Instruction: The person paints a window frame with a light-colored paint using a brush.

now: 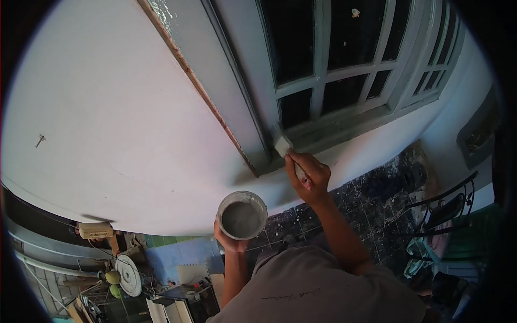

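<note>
My right hand (311,176) is closed around the handle of a paintbrush (283,145). The bristles touch, or nearly touch, the lower left corner of the grey window frame (336,129); exact contact is hard to make out. My left hand (230,240) grips a round tub of grey paint (242,216) from its lower left side, holding it below the window and in front of the white wall. Grey paint shows inside the tub, and smears mark its rim. My left fingers are partly hidden behind the tub.
A nail (40,141) sticks out of the white wall (124,118). Dark paint-spattered floor tiles (353,215) lie below. At right stands a metal-framed chair (447,210). A white round lid-like disc (129,275) and assorted clutter fill the lower left.
</note>
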{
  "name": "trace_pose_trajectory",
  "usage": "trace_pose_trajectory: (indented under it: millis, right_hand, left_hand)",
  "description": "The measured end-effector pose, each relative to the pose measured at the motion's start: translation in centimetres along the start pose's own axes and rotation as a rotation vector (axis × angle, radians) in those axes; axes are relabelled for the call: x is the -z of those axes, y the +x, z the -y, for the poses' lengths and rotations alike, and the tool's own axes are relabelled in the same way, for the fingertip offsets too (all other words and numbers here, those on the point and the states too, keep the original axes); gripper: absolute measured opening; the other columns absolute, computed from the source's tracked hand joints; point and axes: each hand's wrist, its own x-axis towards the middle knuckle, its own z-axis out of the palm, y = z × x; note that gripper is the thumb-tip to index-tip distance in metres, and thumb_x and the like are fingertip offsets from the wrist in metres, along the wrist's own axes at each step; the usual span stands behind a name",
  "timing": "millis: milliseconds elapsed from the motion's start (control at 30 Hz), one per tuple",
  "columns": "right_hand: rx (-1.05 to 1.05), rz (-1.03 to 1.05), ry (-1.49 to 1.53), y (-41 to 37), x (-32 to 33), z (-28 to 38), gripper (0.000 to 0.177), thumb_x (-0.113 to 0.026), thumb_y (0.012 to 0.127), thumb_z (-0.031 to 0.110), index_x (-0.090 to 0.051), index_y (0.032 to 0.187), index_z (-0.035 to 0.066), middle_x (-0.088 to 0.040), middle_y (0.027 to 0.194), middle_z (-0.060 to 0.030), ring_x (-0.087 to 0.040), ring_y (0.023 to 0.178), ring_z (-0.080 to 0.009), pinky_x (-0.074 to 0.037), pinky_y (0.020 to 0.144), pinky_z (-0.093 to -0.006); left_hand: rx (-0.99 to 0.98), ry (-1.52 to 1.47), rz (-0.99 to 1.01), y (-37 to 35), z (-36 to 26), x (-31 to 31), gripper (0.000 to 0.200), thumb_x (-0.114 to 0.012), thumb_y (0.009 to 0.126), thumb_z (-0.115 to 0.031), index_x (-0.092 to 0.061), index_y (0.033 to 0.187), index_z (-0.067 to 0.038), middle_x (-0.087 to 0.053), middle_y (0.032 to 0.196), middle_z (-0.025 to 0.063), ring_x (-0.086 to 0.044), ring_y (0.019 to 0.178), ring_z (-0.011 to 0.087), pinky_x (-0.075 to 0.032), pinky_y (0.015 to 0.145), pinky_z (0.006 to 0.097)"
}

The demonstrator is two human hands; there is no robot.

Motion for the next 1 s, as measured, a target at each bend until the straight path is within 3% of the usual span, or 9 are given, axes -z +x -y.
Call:
trace_pose_trajectory:
  millis: [67, 167, 200, 267, 367, 433, 567, 833, 1000]
  right_hand:
    - [-0.158, 0.062, 0.096, -0.8, 1.6, 0.5, 0.011, -0.075, 0.086, 0.001, -0.072, 0.096, -0.001, -0.072, 0.08, -0.013, -0.072, 0.066, -0.0192, -0.056, 0.057, -0.0277]
    - [-0.462, 0.123, 0.302, 0.0, 5.2, 3.2, 0.008, -0.073, 0.088, 0.001, -0.072, 0.094, -0.003, -0.072, 0.076, -0.0107, -0.07, 0.062, -0.015, -0.053, 0.054, -0.025]
    - [-0.584, 0.14, 0.379, 0.5, 6.7, 4.6, 0.007, -0.073, 0.088, 0.0, -0.072, 0.094, -0.003, -0.072, 0.074, -0.0098, -0.07, 0.061, -0.0135, -0.052, 0.052, -0.0242]
    - [-0.615, 0.119, 0.411, 1.6, 8.9, 7.3, 0.008, -0.073, 0.087, 0.002, -0.071, 0.091, -0.005, -0.072, 0.072, -0.0077, -0.066, 0.056, -0.0099, -0.049, 0.049, -0.0236]
    - [-0.534, 0.127, 0.442, 1.3, 11.4, 9.6, 0.01, -0.075, 0.084, 0.003, -0.071, 0.089, -0.005, -0.071, 0.07, -0.0093, -0.064, 0.051, -0.0115, -0.049, 0.047, -0.0238]
    - [-0.37, 0.211, 0.352, 1.1, 11.8, 10.3, 0.01, -0.076, 0.081, 0.003, -0.072, 0.087, -0.004, -0.071, 0.069, -0.0098, -0.064, 0.051, -0.0122, -0.049, 0.047, -0.0234]
    - [-0.093, 0.343, 0.246, 1.8, 9.6, 11.7, 0.011, -0.079, 0.076, 0.002, -0.071, 0.083, 0.0, -0.07, 0.067, -0.0095, -0.065, 0.05, -0.0146, -0.05, 0.048, -0.0242]
    - [-0.121, 0.53, 0.158, -0.4, 6.0, 12.6, 0.011, -0.08, 0.076, -0.001, -0.07, 0.081, 0.0, -0.071, 0.069, -0.0101, -0.07, 0.056, -0.0162, -0.052, 0.05, -0.0265]
    - [-0.13, 0.572, 0.115, -0.6, 6.1, 12.9, 0.011, -0.078, 0.077, -0.003, -0.068, 0.079, 0.0, -0.07, 0.07, -0.0097, -0.07, 0.057, -0.018, -0.051, 0.051, -0.027]
  left_hand:
    - [0.002, -0.031, 0.006, 0.1, -0.2, -0.3, 0.056, -0.039, 0.102, -0.045, -0.055, 0.137, -0.003, -0.059, 0.136, 0.0172, -0.057, 0.125, 0.0349, -0.047, 0.107, 0.0528]
    - [-0.072, 0.025, 0.033, 0.8, -0.3, -0.6, 0.056, -0.038, 0.103, -0.044, -0.052, 0.139, -0.005, -0.058, 0.138, 0.0173, -0.057, 0.126, 0.035, -0.046, 0.107, 0.0526]
    - [-0.107, 0.137, 0.067, 0.7, -0.8, -1.2, 0.057, -0.043, 0.101, -0.046, -0.049, 0.141, -0.006, -0.057, 0.138, 0.0181, -0.056, 0.127, 0.0346, -0.046, 0.108, 0.052]
    - [-0.108, 0.153, 0.157, 1.5, -1.2, -1.6, 0.059, -0.051, 0.097, -0.048, -0.048, 0.14, -0.008, -0.056, 0.139, 0.019, -0.055, 0.129, 0.0335, -0.045, 0.109, 0.0512]
    - [-0.159, 0.144, 0.212, 2.5, -1.4, -3.0, 0.059, -0.058, 0.092, -0.047, -0.049, 0.135, -0.008, -0.049, 0.141, 0.018, -0.053, 0.128, 0.0335, -0.046, 0.108, 0.0492]
    - [-0.189, 0.121, 0.335, 3.4, -1.6, -3.6, 0.058, -0.061, 0.09, -0.045, -0.05, 0.132, -0.007, -0.046, 0.141, 0.0174, -0.053, 0.127, 0.0341, -0.047, 0.108, 0.0483]
    - [-0.216, 0.151, 0.383, 3.8, -2.1, -4.7, 0.06, -0.068, 0.083, -0.043, -0.049, 0.128, -0.006, -0.045, 0.134, 0.0183, -0.053, 0.125, 0.0389, -0.049, 0.105, 0.0504]
    - [-0.255, 0.168, 0.437, 3.2, -2.1, -6.0, 0.063, -0.076, 0.078, -0.038, -0.049, 0.126, -0.006, -0.045, 0.131, 0.019, -0.052, 0.126, 0.0452, -0.051, 0.1, 0.0591]
    - [-0.285, 0.173, 0.471, 3.1, -2.2, -6.2, 0.062, -0.077, 0.077, -0.036, -0.051, 0.124, -0.006, -0.046, 0.129, 0.0188, -0.052, 0.125, 0.0466, -0.052, 0.099, 0.0596]
